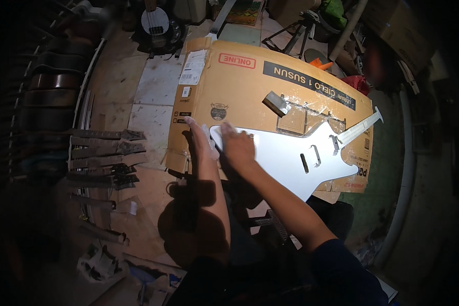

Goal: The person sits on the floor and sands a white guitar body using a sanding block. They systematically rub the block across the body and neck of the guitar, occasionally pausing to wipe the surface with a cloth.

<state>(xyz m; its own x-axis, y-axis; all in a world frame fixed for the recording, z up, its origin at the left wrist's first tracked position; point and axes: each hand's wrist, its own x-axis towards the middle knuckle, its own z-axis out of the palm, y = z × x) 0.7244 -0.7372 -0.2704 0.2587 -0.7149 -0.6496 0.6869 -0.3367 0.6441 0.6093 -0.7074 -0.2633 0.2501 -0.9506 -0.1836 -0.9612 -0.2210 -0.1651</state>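
A white electric guitar body (280, 148) of angular shape lies on a flattened cardboard box, its pale neck (359, 129) pointing to the far right. Dark and metallic cut-outs show in its face. My left hand (204, 142) is beside the body's left tip, fingers stretched out, with whitish dust on them. On that same tip rests my right hand (238, 148), its fingers bent over the edge and dusty. Whatever may be under those fingers is hidden. A small rectangular block (277, 104) sits on the cardboard beyond the body.
The cardboard (239, 86) spreads under the guitar. Several guitar necks (109, 148) line up at the left, near a rack of guitar bodies (56, 81). A dark guitar (158, 28) stands at the far left. A black tripod (296, 33) is at the back.
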